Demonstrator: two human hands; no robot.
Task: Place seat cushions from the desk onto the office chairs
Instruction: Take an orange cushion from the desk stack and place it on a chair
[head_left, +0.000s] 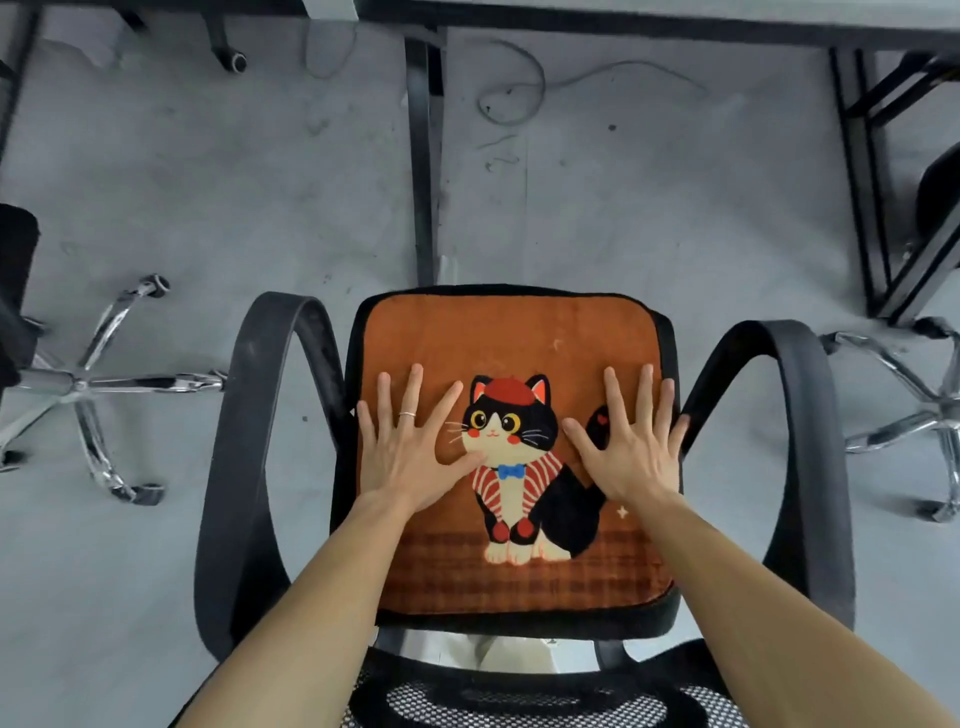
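Note:
An orange seat cushion (509, 332) printed with a black-and-white cat in a red beret lies flat on the seat of a black office chair (254, 467) with looped armrests. My left hand (410, 447), wearing a ring, rests palm down on the cushion's left part with fingers spread. On the right part, my right hand (631, 447) lies flat in the same way, beside the cat's tail. Neither hand holds anything. The chair's mesh backrest (519, 701) shows at the bottom edge.
A chrome star base (88, 384) of another chair stands at left and a second chrome base (930, 410) at right. Black desk legs (423, 156) and the desk edge (623, 21) lie ahead. A loose cable (519, 88) trails on the grey floor.

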